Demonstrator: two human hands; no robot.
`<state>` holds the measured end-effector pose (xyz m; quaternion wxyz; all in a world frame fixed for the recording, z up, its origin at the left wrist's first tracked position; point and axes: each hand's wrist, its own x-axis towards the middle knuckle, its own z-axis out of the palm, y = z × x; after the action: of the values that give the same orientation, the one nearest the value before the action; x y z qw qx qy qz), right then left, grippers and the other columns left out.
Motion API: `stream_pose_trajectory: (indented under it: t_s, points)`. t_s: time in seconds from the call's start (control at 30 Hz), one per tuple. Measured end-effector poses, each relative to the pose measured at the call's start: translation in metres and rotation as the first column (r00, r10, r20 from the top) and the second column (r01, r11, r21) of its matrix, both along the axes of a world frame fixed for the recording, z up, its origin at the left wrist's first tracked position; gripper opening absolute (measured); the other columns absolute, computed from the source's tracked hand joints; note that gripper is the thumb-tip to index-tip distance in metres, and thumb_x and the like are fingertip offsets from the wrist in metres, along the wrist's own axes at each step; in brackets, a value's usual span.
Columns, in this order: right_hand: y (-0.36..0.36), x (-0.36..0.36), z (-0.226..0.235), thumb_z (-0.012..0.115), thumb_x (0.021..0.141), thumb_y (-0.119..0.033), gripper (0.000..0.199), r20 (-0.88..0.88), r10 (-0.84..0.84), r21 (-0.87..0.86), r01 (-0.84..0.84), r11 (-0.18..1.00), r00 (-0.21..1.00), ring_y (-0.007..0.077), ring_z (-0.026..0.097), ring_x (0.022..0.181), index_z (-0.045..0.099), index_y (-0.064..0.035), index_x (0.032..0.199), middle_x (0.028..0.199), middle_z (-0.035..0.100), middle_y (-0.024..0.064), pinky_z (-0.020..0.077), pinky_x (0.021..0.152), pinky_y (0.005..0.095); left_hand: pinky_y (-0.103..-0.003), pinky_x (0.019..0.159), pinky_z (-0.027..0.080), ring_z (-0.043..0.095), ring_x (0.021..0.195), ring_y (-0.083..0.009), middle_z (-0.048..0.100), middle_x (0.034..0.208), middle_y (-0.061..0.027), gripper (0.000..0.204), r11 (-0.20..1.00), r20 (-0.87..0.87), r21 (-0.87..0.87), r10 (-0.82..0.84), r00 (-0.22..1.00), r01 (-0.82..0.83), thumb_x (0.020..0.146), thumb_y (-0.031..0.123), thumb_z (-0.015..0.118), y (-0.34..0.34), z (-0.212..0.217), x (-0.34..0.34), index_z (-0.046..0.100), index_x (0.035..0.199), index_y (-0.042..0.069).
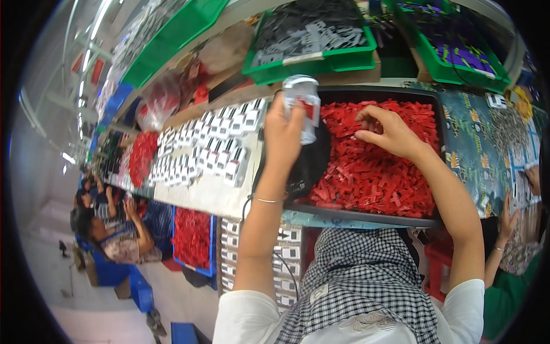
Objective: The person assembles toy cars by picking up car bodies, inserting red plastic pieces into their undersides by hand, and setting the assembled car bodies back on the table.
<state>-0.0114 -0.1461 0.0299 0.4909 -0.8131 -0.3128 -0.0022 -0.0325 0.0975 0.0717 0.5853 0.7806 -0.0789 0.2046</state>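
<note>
My left hand (pixel 282 131) is raised at the left edge of a black tray (pixel 442 123), closed around a white plastic housing (pixel 302 92). A red piece shows in the middle of that housing. Small flat red plastic pieces (pixel 378 178) are heaped across the tray. Above the heap, my right hand (pixel 388 133) has its fingers bent and its thumb apart from them, with nothing visible between. A black object (pixel 312 166), maybe a bag or cloth, lies over the tray's left side, under my left wrist.
White housings (pixel 215 155) stand in rows on the table at left. Behind are green bins of grey parts (pixel 312 63) and purple parts (pixel 458 60). Loose metal bits (pixel 507 129) lie at right. A blue crate (pixel 213 246) holds red pieces; other people sit at both sides.
</note>
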Motion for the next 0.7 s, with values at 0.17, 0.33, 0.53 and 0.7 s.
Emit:
stream_pose_trajectory:
  t_s: [0.17, 0.33, 0.53, 0.7]
  points:
    - [0.001, 0.000, -0.004, 0.073, 0.078, -0.016, 0.025, 0.045, 0.178, -0.368, -0.149, 0.918, 0.983, 0.0321, 0.062, 0.086, 0.058, -0.0020, 0.093, 0.091, 0.063, 0.0141, 0.0490, 0.072, 0.0423, -0.047, 0.077, 0.046, 0.060, 0.089, -0.0420, 0.063, 0.095, -0.0239, 0.025, 0.639, 0.173, 0.643, 0.414, 0.893, -0.421, 0.090, 0.012, 0.056, 0.113, -0.017, -0.023, 0.056, 0.111, -0.002]
    - [-0.004, -0.001, -0.001, 0.072, 0.078, -0.014, 0.024, -0.043, 0.181, -0.434, -0.181, 0.882, 0.983, 0.0320, 0.064, 0.085, 0.059, -0.0009, 0.092, 0.089, 0.064, 0.0147, 0.0493, 0.072, 0.0421, -0.047, 0.091, 0.041, 0.050, 0.106, -0.0427, 0.055, 0.112, -0.0241, 0.045, 0.566, -0.021, 0.814, 0.256, 0.966, -0.132, 0.082, 0.007, 0.062, 0.188, -0.118, -0.051, 0.051, 0.125, 0.002]
    - [-0.001, -0.002, -0.002, 0.073, 0.077, -0.013, 0.024, -0.041, 0.172, -0.442, -0.172, 0.880, 0.984, 0.0303, 0.065, 0.082, 0.060, -0.0005, 0.092, 0.087, 0.065, 0.0140, 0.0503, 0.071, 0.0407, -0.049, 0.099, 0.038, 0.044, 0.117, -0.0371, 0.048, 0.127, -0.0166, 0.057, 0.471, -0.004, 0.879, 0.150, 0.989, -0.068, 0.075, 0.005, 0.065, 0.206, -0.154, -0.066, 0.050, 0.130, 0.009]
    - [-0.006, -0.002, -0.005, 0.073, 0.077, -0.010, 0.022, 0.014, 0.162, -0.453, -0.139, 0.880, 0.987, 0.0267, 0.064, 0.076, 0.061, 0.0003, 0.093, 0.082, 0.063, 0.0129, 0.0510, 0.068, 0.0376, -0.075, 0.098, 0.020, 0.023, 0.136, -0.0443, 0.038, 0.143, -0.0167, 0.056, 0.219, 0.117, 0.951, 0.392, 0.913, -0.216, 0.079, 0.023, 0.072, 0.178, -0.132, -0.066, 0.052, 0.131, 0.020]
